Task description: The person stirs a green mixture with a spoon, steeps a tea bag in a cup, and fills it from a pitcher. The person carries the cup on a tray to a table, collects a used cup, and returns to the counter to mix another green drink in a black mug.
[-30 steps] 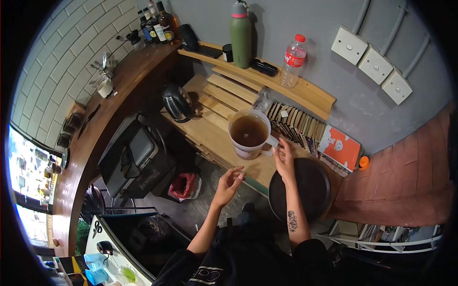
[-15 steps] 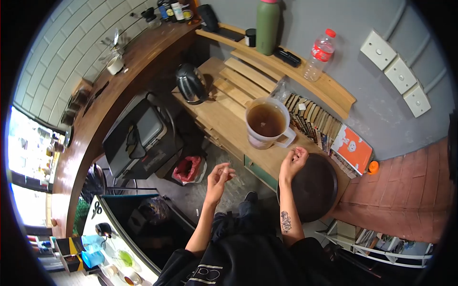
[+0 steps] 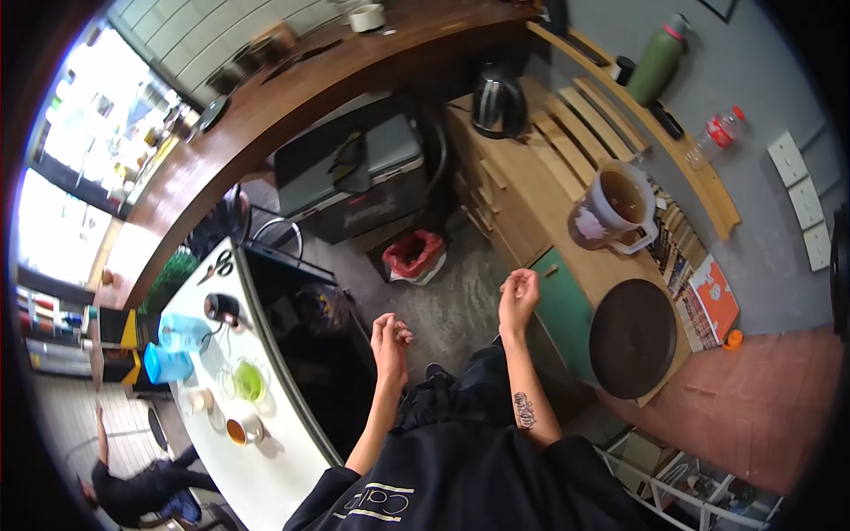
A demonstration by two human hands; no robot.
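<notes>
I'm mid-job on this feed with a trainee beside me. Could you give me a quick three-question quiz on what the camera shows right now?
1. True or false: the left hand and right hand are both apart from the jug.
2. Multiple choice: what colour is the cap on the clear bottle? a) blue b) red c) white
3. Compare: which is nearer the round tray, the jug or the kettle?

Key: 1. True. 2. b) red. 3. The jug.
</notes>
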